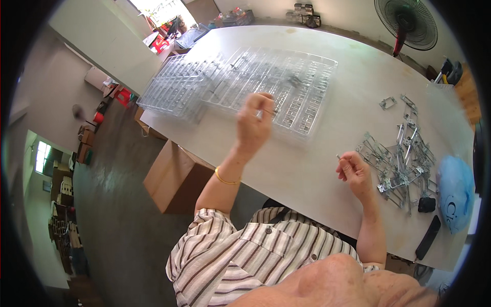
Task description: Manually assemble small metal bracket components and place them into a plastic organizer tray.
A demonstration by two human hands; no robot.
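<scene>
My left hand (pixel 254 123), with a gold bangle on its wrist, is raised over the near edge of a clear plastic tray (pixel 313 134). Its fingers are curled together and slightly blurred; whatever they hold is too small to make out. The tray has rows of compartments, several of them filled with small shiny metal parts. Over the table to the right, my right hand (pixel 354 171) pinches a small metal pin (pixel 338 156) between thumb and fingertips. Beyond that hand lies a tangled pile of metal brackets and rods (pixel 404 158), with one loose bracket (pixel 387 103) apart from it.
Stacked clear trays (pixel 171 105) stand at the table's left edge. A blue plastic bag (pixel 455 194), a small black object (pixel 426 204) and a long black object (pixel 428 237) lie at the right. A cardboard box (pixel 176 176) is beside the table; a fan (pixel 406 23) stands behind.
</scene>
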